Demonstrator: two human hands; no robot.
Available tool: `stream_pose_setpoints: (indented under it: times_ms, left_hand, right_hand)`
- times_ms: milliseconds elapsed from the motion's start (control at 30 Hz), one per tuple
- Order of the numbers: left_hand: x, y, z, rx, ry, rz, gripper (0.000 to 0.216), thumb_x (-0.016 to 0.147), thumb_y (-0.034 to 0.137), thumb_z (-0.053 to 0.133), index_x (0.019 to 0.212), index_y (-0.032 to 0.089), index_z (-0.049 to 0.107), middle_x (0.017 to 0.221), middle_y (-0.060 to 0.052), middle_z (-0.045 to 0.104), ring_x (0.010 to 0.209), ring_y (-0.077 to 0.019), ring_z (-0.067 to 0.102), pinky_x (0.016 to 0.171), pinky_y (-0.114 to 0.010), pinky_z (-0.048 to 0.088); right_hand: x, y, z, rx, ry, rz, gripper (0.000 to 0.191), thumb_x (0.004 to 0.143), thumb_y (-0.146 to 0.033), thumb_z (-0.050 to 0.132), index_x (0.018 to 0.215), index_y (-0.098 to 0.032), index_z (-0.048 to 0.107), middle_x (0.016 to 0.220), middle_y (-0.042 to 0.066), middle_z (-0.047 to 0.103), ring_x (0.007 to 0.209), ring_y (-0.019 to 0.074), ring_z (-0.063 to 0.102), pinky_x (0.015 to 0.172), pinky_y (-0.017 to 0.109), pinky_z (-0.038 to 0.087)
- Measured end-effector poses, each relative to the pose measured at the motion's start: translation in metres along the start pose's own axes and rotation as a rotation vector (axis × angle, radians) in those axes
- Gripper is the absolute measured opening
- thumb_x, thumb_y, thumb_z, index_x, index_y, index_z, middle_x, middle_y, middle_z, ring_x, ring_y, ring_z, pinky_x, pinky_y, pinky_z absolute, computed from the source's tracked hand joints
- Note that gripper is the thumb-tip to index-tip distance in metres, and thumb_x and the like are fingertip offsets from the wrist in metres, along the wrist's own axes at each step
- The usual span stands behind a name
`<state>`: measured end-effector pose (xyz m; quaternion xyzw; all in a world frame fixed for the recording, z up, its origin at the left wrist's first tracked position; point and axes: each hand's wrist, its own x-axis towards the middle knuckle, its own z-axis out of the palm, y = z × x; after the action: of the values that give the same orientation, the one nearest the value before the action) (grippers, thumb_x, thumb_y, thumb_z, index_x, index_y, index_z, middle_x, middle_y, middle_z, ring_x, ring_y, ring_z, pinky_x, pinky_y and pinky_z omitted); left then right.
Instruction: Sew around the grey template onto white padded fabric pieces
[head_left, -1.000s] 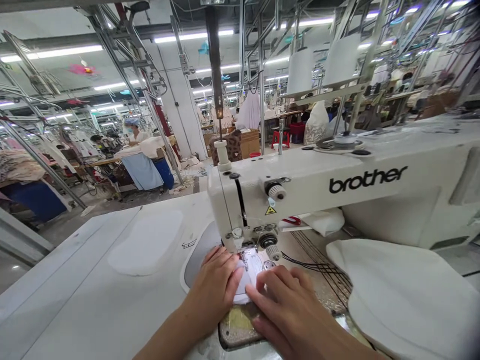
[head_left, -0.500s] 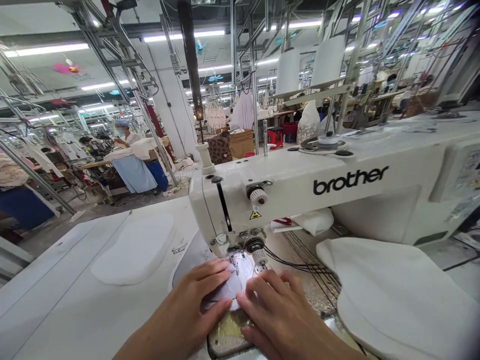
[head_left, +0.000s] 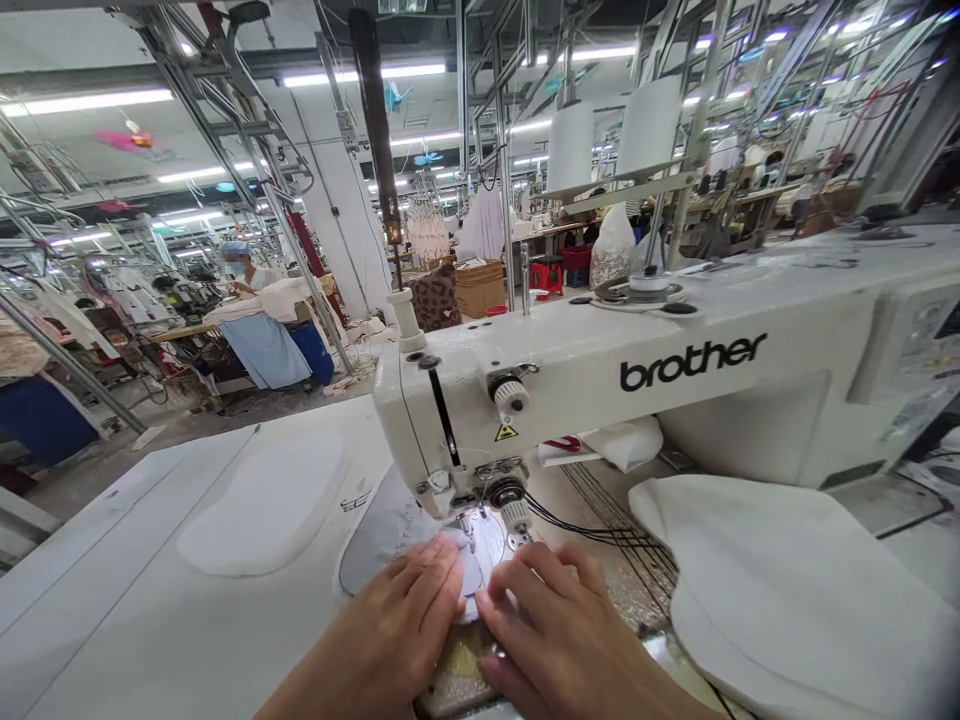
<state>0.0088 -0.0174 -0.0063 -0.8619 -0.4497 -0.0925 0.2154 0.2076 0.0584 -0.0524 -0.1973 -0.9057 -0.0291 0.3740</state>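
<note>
A white Brother sewing machine stands across the table. Under its needle and presser foot lies a small white fabric piece. My left hand lies flat on the left part of that piece, fingers stretched toward the needle. My right hand presses the piece from the right with its fingers together and flat. Both hands touch the fabric just in front of the foot.
A stack of white cut pieces lies right of my hands. An oval white piece rests on the table at the left. Thread cones stand behind the machine. A person in a blue cap works at a far bench.
The view has shifted, so the machine sits further left in frame. My hands have stayed at the needle on the white piece, closer together now.
</note>
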Motion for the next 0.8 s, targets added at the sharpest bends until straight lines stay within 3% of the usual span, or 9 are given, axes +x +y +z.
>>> stream_pose_setpoints:
  times_ms: [133, 267, 433, 567, 700, 800]
  left_hand:
    - [0.004, 0.0, -0.002, -0.005, 0.047, -0.016, 0.028, 0.097, 0.01, 0.038, 0.118, 0.008, 0.057, 0.116, -0.015, 0.07, 0.114, -0.0226, 0.065, 0.097, -0.034, 0.054]
    - [0.006, 0.001, 0.0, 0.001, 0.055, -0.06, 0.027, 0.098, 0.015, 0.037, 0.117, 0.011, 0.056, 0.116, -0.012, 0.071, 0.111, -0.0213, 0.066, 0.096, -0.033, 0.055]
    - [0.004, 0.004, 0.0, -0.01, 0.062, -0.065, 0.029, 0.095, 0.01, 0.04, 0.118, 0.01, 0.057, 0.117, -0.014, 0.07, 0.114, -0.0236, 0.065, 0.095, -0.035, 0.056]
    - [0.012, 0.004, -0.008, -0.051, 0.063, -0.058, 0.028, 0.095, 0.013, 0.041, 0.117, 0.01, 0.059, 0.117, -0.015, 0.07, 0.109, -0.0253, 0.067, 0.09, -0.037, 0.059]
    - [0.019, 0.003, -0.008, -0.306, 0.027, -0.247, 0.021, 0.096, 0.016, 0.044, 0.102, 0.019, 0.063, 0.108, -0.005, 0.074, 0.104, -0.0172, 0.069, 0.092, -0.029, 0.057]
    - [0.017, 0.003, 0.002, -0.376, 0.071, -0.439, 0.019, 0.094, 0.019, 0.049, 0.108, 0.022, 0.061, 0.112, -0.005, 0.07, 0.105, -0.0175, 0.067, 0.092, -0.031, 0.058]
  right_hand:
    - [0.0, -0.001, 0.0, -0.018, -0.011, -0.011, 0.021, 0.083, -0.043, 0.061, 0.086, -0.023, 0.06, 0.088, 0.002, 0.064, 0.081, 0.0202, 0.051, 0.076, 0.039, 0.033]
    - [0.009, -0.002, -0.016, 0.041, -0.013, -0.003, 0.016, 0.085, -0.038, 0.063, 0.085, -0.022, 0.061, 0.088, 0.0, 0.066, 0.08, 0.0189, 0.053, 0.074, 0.037, 0.033]
    - [0.015, -0.001, -0.03, 0.081, -0.042, 0.025, 0.016, 0.085, -0.039, 0.064, 0.084, -0.022, 0.061, 0.09, 0.0, 0.067, 0.083, 0.0189, 0.055, 0.074, 0.035, 0.034]
    - [0.015, -0.001, -0.035, 0.095, -0.128, 0.007, 0.017, 0.086, -0.036, 0.066, 0.097, -0.023, 0.062, 0.113, 0.0, 0.066, 0.101, 0.02, 0.055, 0.08, 0.036, 0.036]
    - [0.014, 0.0, -0.039, 0.111, -0.211, -0.024, 0.022, 0.086, -0.035, 0.067, 0.103, -0.023, 0.061, 0.108, -0.004, 0.068, 0.102, 0.0165, 0.056, 0.08, 0.034, 0.037]
    - [0.013, 0.001, -0.037, 0.115, -0.222, -0.029, 0.024, 0.087, -0.039, 0.067, 0.104, -0.023, 0.061, 0.104, -0.005, 0.069, 0.102, 0.0163, 0.056, 0.081, 0.034, 0.037]
